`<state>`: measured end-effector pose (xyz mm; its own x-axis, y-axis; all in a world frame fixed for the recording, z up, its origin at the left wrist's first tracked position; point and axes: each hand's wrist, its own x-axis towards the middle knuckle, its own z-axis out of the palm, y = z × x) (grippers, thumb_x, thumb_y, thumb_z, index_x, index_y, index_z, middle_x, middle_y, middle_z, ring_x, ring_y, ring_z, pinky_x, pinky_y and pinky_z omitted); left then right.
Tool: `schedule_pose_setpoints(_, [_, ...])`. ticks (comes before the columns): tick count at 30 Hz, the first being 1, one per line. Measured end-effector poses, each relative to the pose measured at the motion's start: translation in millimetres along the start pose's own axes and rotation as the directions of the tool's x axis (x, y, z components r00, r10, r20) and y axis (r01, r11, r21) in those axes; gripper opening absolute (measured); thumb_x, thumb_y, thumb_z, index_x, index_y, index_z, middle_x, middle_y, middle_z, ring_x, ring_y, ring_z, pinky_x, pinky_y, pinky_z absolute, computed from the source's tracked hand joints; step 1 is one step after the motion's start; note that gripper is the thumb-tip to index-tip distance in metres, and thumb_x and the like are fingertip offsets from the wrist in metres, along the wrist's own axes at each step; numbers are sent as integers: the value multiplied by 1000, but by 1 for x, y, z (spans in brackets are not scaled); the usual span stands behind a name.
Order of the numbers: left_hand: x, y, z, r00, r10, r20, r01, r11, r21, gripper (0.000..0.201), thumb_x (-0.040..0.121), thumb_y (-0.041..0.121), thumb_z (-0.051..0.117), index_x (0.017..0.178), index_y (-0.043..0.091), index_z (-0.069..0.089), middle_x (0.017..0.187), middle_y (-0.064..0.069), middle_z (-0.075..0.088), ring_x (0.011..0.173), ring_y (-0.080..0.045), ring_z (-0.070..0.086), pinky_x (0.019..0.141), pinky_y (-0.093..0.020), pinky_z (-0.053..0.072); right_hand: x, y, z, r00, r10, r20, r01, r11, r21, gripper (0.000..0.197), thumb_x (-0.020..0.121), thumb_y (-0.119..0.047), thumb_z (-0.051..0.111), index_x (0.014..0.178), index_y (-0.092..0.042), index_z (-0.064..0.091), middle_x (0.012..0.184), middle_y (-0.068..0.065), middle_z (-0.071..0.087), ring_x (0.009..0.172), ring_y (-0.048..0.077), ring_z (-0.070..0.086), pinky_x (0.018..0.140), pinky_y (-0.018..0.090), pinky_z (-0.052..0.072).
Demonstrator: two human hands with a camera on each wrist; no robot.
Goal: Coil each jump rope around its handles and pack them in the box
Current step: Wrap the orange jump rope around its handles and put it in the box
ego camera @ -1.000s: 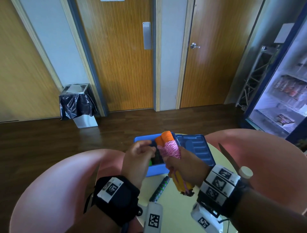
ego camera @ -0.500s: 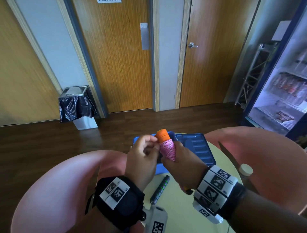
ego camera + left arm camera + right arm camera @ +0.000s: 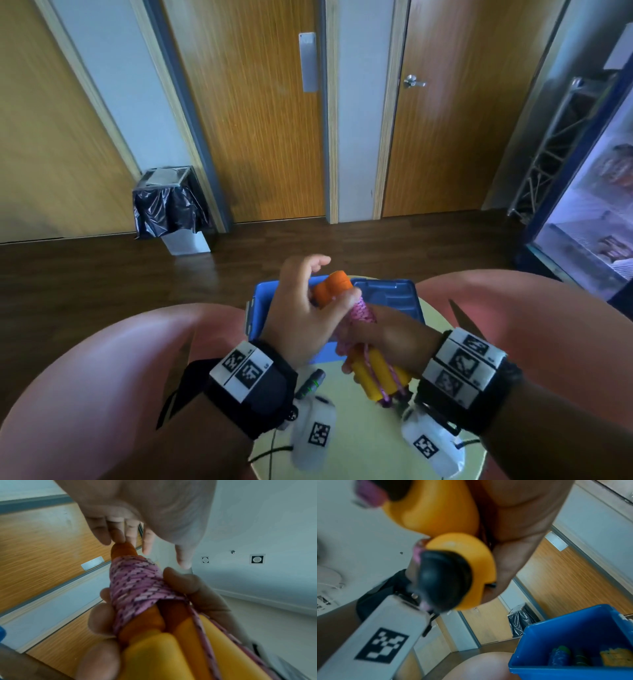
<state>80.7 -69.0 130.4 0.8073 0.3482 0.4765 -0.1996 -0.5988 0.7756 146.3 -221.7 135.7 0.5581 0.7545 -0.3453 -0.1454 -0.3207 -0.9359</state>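
Observation:
A jump rope with two yellow handles [image 3: 373, 377] and orange ends [image 3: 334, 286] is held above the open blue box [image 3: 263, 305]. Its pink rope [image 3: 361, 313] is coiled round the handles' upper part, and a strand runs down along the yellow grips. My right hand [image 3: 387, 339] grips the two handles together below the coil. My left hand [image 3: 308, 301] lies over the orange ends, fingers loosely extended, thumb against them. In the left wrist view its fingertips [image 3: 120, 539] touch the orange tip above the pink coil [image 3: 137, 580]. The right wrist view shows the handles' butt ends [image 3: 453, 568] and the box [image 3: 573, 628].
The box's lid [image 3: 394, 298] lies open to the right on a small round pale table [image 3: 359, 445]. A green-and-black handle [image 3: 310, 380] lies on the table near my left wrist. Other coiled ropes [image 3: 559, 654] lie inside the box. Pink chairs [image 3: 102, 377] flank the table.
The bundle has tilted, its yellow ends now pointing toward me. My left hand has moved from beside the coil up over the orange ends, with its fingers spread.

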Motion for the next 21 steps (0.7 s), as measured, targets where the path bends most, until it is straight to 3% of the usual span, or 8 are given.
schedule_pose_setpoints(2, [14,4,16,998,-15,64,11,998,59,49,77,62,57,111,28,65,106,14,62,98,-3,57,87,-21,46,-2,2,-17,997,26,71,-28,999,40,20,78,-8,67,93,5,64,83,21,66,75,34,69,65,41,58])
schedule_pose_setpoints(4, [27,6,32,992,-61,106,52,995,83,39,80,63,53,90,29,68,87,13,68,87,-4,61,79,-26,48,-6,3,-33,988,32,150,-41,998,57,18,79,-3,70,94,2,62,89,23,64,73,30,69,65,41,58])
schedule_pose_setpoints(6, [35,6,49,974,-147,174,131,986,103,38,84,60,57,72,24,62,67,12,60,70,-5,58,68,-29,45,-10,5,-48,976,30,217,-42,998,48,17,82,-1,71,97,-1,61,95,25,62,76,28,69,67,40,59])
schedule_pose_setpoints(8, [43,1,64,944,-241,224,206,964,171,44,89,52,61,67,14,60,60,7,56,63,-7,54,66,-33,42,-14,13,-64,974,16,225,-33,997,71,32,75,-8,73,103,2,61,99,25,62,82,32,67,74,43,57])
schedule_pose_setpoints(10, [50,-5,71,931,-326,163,292,934,204,49,88,54,60,66,11,62,61,3,61,67,-13,59,70,-36,44,-18,25,-79,981,32,189,-53,993,109,55,66,-20,76,114,2,60,101,24,65,87,34,66,81,48,52])
schedule_pose_setpoints(13, [54,-10,77,907,-417,50,403,897,182,59,90,52,59,47,14,46,45,5,43,54,-15,47,62,-38,34,-24,45,-92,988,111,109,-133,965,227,63,70,-39,74,124,-10,60,113,22,69,93,33,70,84,53,57])
schedule_pose_setpoints(17, [42,-9,89,842,-537,45,522,834,177,58,96,42,57,52,7,41,55,-6,44,79,-40,58,71,-45,41,-22,60,-98,983,148,107,-175,933,314,66,71,-46,70,122,-5,61,99,19,70,78,32,69,69,42,58])
schedule_pose_setpoints(21, [34,-30,93,791,-607,76,601,794,87,48,83,58,57,77,10,66,83,-18,70,89,-39,68,82,-49,56,-11,66,-101,975,151,164,-199,921,334,63,73,-46,72,118,-2,63,97,21,69,74,33,67,61,36,56])
